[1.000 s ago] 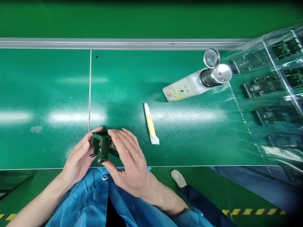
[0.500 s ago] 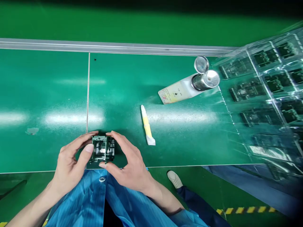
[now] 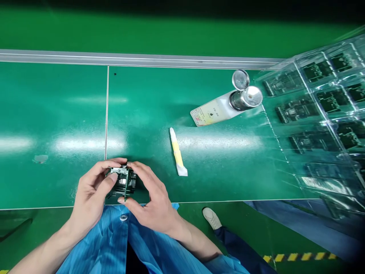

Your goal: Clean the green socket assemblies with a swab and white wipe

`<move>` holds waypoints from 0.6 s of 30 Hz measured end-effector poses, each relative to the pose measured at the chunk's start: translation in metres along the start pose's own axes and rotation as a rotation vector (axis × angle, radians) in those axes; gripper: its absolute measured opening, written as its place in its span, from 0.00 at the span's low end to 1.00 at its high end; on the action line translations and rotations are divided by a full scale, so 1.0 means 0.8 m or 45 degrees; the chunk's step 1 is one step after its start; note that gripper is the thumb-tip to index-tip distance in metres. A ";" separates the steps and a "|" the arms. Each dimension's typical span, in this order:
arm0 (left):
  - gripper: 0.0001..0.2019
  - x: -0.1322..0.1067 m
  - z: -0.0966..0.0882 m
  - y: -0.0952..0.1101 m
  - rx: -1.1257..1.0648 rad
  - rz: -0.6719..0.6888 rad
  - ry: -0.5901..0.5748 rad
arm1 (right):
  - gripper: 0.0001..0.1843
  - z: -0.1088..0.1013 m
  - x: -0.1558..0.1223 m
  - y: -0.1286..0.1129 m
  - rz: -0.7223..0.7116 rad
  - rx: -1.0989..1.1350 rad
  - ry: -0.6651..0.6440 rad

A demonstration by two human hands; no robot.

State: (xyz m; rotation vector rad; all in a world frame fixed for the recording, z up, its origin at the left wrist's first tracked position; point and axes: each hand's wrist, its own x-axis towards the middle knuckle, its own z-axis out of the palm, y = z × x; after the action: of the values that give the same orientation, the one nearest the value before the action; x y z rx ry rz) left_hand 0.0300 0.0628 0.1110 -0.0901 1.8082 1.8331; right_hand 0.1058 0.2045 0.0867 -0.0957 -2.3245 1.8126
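A small boxy assembly of green circuit boards (image 3: 123, 182) is held between both hands close to the table's front edge. My left hand (image 3: 92, 186) grips it from the left, thumb lying on its near face and fingers curled over the far side. On the right side, my right hand (image 3: 152, 198) pinches a board edge, with fingertips at the far end and the thumb at the near end. The undersides of the boards are hidden. A yellow and white tube-like stick (image 3: 177, 152) lies on the green table to the right of my hands.
A white dispenser bottle (image 3: 215, 110) with a metal top and raised lid stands at the back right. Clear plastic trays (image 3: 309, 89) holding several circuit boards are stacked at the far right. A metal rail (image 3: 159, 61) runs along the table's back.
My left hand has shifted slightly right, its thumb and fingers reaching farther over the board assembly. The assembly has tilted a little between my hands.
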 end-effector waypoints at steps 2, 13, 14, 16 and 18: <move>0.07 -0.001 0.004 0.000 0.024 0.029 0.045 | 0.36 0.003 0.001 0.000 -0.062 -0.028 0.042; 0.09 0.000 0.003 0.004 0.088 0.058 -0.001 | 0.32 0.001 0.000 0.011 -0.039 0.201 0.032; 0.09 0.000 0.001 0.005 0.038 0.042 -0.019 | 0.32 0.002 0.000 0.013 -0.006 0.240 0.032; 0.10 -0.002 -0.005 0.008 -0.057 0.009 -0.034 | 0.33 0.002 -0.001 0.016 0.051 0.350 0.048; 0.12 -0.007 -0.011 0.009 -0.081 0.007 -0.056 | 0.33 0.002 0.000 0.018 0.065 0.510 0.050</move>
State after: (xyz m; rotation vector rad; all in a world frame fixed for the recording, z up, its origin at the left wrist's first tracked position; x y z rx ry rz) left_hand 0.0284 0.0530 0.1191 -0.0679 1.7223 1.8823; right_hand 0.1043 0.2066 0.0724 -0.1317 -1.9036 2.2373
